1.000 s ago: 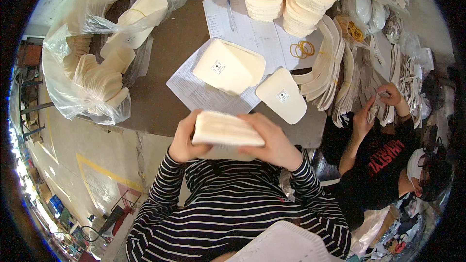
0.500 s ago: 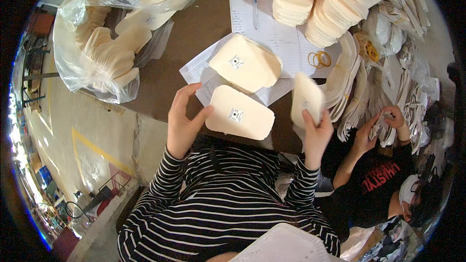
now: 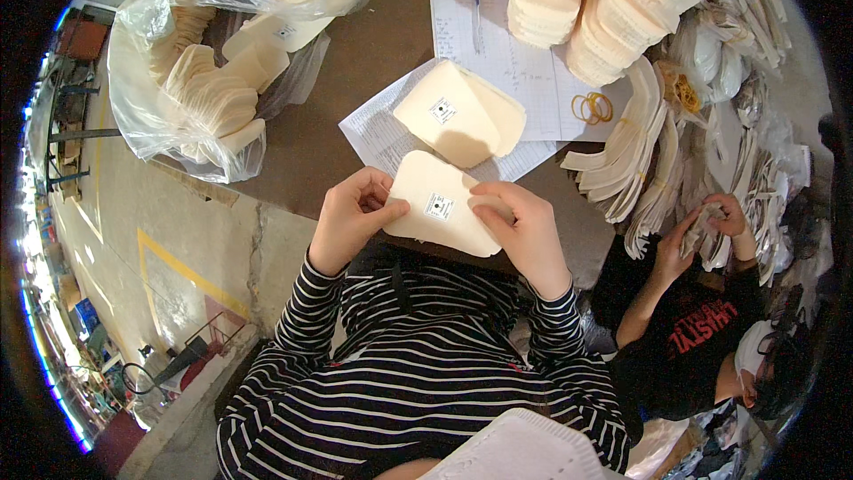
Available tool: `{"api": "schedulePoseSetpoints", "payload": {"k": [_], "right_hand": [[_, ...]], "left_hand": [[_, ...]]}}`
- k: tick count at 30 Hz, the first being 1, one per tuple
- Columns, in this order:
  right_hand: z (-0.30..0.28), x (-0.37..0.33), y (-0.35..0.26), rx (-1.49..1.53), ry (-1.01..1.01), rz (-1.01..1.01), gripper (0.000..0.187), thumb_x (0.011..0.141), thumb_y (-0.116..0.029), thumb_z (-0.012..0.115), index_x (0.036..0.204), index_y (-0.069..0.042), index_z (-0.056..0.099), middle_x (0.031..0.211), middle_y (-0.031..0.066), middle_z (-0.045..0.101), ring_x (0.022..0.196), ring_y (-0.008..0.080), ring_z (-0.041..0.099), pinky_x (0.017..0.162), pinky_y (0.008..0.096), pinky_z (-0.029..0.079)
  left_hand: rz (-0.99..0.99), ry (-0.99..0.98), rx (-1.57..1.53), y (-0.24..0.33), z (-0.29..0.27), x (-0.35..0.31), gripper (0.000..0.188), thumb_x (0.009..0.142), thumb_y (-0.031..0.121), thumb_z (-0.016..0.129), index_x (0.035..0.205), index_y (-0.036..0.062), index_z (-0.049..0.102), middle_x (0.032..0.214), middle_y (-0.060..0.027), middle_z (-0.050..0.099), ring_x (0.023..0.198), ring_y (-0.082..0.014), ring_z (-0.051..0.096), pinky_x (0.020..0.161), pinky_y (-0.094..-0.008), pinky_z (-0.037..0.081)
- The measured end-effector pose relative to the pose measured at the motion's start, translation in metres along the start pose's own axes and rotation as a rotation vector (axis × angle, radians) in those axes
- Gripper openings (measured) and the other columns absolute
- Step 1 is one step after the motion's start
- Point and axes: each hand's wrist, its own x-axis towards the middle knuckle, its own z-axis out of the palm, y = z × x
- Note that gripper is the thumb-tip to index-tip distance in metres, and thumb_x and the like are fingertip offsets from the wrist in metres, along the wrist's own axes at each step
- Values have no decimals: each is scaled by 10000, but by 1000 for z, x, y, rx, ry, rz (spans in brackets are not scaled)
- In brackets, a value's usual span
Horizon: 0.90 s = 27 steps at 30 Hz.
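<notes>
Both hands grip a cream, round-cornered flat piece (image 3: 449,187) with a small printed square bearing a black dot. It is tilted above the table's near edge; I cannot tell whether it is one sheet or several. My left hand (image 3: 354,216) pinches its left edge between thumb and fingers. At the opposite edge, my right hand (image 3: 526,229) is closed, thumb on the upper face. Just beyond lies a loosely fanned pile of similar cream pieces (image 3: 453,116), overlapping papers.
An open ruled notebook (image 3: 524,89) carries a pen (image 3: 477,13) and yellow rubber bands (image 3: 593,108). Tall cream stacks (image 3: 542,0) stand far right, banded bundles (image 3: 626,151) nearer. A clear plastic bag (image 3: 133,124) of pieces sits left. At right, a co-worker's hands (image 3: 702,231) handle material.
My right hand has moved left from beside the bundles, and the piece it carried is no longer apart. My left hand has closed on the near piece, which both hands now hold.
</notes>
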Motion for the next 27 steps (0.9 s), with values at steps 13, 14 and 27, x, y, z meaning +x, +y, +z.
{"api": "schedulePoseSetpoints", "payload": {"k": [13,14,27], "right_hand": [[4,-1,4,-178,169,-23,203,812,-46,739,1007,-13,694,961,130,657,890,283,661,764,354,517],[3,2,7,-228,209,-81,228,809,-51,742,1028,-13,688,979,132,652,918,289,654,781,356,515],[5,86,18,87,69,-130,210,921,-47,643,1113,33,671,912,105,620,780,176,582,726,273,464]], "left_hand": [[137,-9,228,-6,3,4,302,814,148,794,979,26,572,761,-43,578,673,-119,530,623,-269,463],[211,58,265,-6,2,8,302,814,152,793,987,25,581,795,-51,584,705,-127,534,638,-273,465],[308,-3,122,5,-14,124,656,880,286,751,1427,70,461,1281,-89,606,1162,-190,557,1021,-377,397]]}}
